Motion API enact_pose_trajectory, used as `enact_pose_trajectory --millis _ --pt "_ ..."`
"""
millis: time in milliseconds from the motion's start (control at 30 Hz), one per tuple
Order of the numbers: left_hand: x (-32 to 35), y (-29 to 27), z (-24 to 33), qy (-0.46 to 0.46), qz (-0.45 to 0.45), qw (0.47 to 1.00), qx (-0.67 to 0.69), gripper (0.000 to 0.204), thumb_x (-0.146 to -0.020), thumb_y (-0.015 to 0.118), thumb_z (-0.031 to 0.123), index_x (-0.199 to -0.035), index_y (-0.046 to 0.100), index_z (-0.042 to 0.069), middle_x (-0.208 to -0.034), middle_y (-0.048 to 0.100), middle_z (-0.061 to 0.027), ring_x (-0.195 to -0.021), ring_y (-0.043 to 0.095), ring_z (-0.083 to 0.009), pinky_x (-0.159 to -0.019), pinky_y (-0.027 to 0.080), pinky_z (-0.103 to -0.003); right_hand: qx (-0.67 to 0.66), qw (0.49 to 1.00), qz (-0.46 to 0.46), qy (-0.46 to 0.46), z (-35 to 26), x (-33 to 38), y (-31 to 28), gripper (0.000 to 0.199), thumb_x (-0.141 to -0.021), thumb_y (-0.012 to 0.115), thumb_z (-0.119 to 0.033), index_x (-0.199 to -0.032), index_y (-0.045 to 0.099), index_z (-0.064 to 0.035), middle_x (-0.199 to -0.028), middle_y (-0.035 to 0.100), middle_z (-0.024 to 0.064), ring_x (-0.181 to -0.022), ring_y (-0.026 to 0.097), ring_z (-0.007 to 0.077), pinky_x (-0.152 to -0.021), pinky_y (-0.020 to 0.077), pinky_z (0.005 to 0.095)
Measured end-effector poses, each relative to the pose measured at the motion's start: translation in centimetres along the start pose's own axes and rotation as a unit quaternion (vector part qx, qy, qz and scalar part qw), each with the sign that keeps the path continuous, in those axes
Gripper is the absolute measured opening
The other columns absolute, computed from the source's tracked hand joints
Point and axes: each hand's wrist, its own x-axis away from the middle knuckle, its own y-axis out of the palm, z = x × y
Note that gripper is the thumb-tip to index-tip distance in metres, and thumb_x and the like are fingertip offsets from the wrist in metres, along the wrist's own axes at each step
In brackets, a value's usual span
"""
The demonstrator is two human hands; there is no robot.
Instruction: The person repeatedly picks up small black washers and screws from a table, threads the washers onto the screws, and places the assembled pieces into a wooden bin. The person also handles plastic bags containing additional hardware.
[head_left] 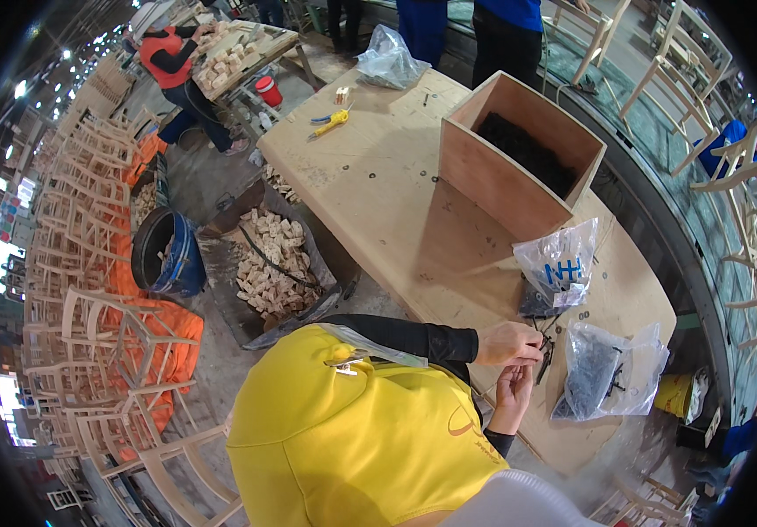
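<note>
My left hand (508, 343) reaches over the table's near edge with its fingers pinched together at a thin black bolt-like piece. Close below it, my right hand (512, 392) is curled, fingertips almost meeting the left ones; what they hold is too small to make out. Several thin black bolt-like pieces (545, 357) lie on the tabletop beside the fingertips. A clear plastic bag (587, 369) with dark small parts lies to the right of my hands. Another clear bag (558, 268) with blue print, dark contents at its bottom, stands just beyond them.
The wooden table (352, 176) bears an open plywood box (501, 180) of black pieces, yellow-handled pliers (329, 125) and another plastic bag (391, 58). Left are a bin of wood offcuts (271, 263), a blue drum (175, 255) and stacked chair frames (89, 290). Other people stand beyond the table.
</note>
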Motion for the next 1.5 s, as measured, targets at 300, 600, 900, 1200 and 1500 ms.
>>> enact_pose_trajectory --millis 300,600,900,1200,1500 --pt "0.1 1.1 -0.6 0.016 0.015 1.000 0.009 0.012 -0.082 0.069 0.015 -0.091 0.065 0.008 -0.088 0.057 -0.0063 -0.082 0.059 -0.0273 -0.070 0.050 -0.038 -0.009 1.000 0.009 -0.002 0.1 0.6 1.6 0.022 -0.101 0.050 -0.018 -0.109 0.061 -0.0006 -0.101 0.070 0.0076 -0.088 0.068 0.0140 -0.077 0.0575 0.0268" --pt "0.5 1.1 -0.9 -0.050 -0.034 0.997 0.037 0.012 -0.080 0.069 0.017 -0.087 0.067 0.009 -0.086 0.056 -0.0089 -0.083 0.059 -0.0299 -0.071 0.049 -0.041 0.031 0.999 -0.005 0.034 0.7 1.7 1.3 0.022 -0.101 0.051 -0.023 -0.113 0.061 -0.0071 -0.106 0.068 0.0060 -0.094 0.066 0.0166 -0.079 0.0564 0.0294" --pt "-12.3 -11.7 -5.4 -0.154 0.147 0.974 0.077 0.014 -0.083 0.074 0.016 -0.090 0.071 0.005 -0.083 0.069 -0.0059 -0.077 0.065 -0.0155 -0.070 0.052 -0.030 0.420 0.880 0.153 -0.160 -2.0 1.4 1.7 0.046 -0.096 0.058 -0.032 -0.134 0.051 -0.0070 -0.133 0.054 0.0097 -0.118 0.055 0.0226 -0.093 0.0438 0.0361" --pt "-10.8 -6.4 -8.0 -0.150 0.098 0.983 0.032 0.017 -0.087 0.069 0.014 -0.102 0.071 0.006 -0.089 0.068 -0.0021 -0.075 0.061 -0.0080 -0.068 0.051 -0.024 0.816 0.325 0.298 -0.375 -5.4 0.1 -2.3 0.049 -0.079 0.075 -0.028 -0.123 0.061 -0.0124 -0.123 0.054 0.0166 -0.114 0.051 0.0333 -0.097 0.0433 0.0394" --pt "1.8 8.3 -10.2 -0.149 -0.150 0.974 -0.085 0.020 -0.080 0.066 0.005 -0.099 0.061 0.002 -0.095 0.058 -0.0151 -0.091 0.059 -0.0370 -0.080 0.050 -0.042 0.780 0.467 0.269 -0.319 -4.7 -2.7 -1.1 0.034 -0.078 0.075 -0.026 -0.107 0.064 -0.0112 -0.095 0.063 0.0071 -0.098 0.058 0.0293 -0.085 0.0467 0.0397"
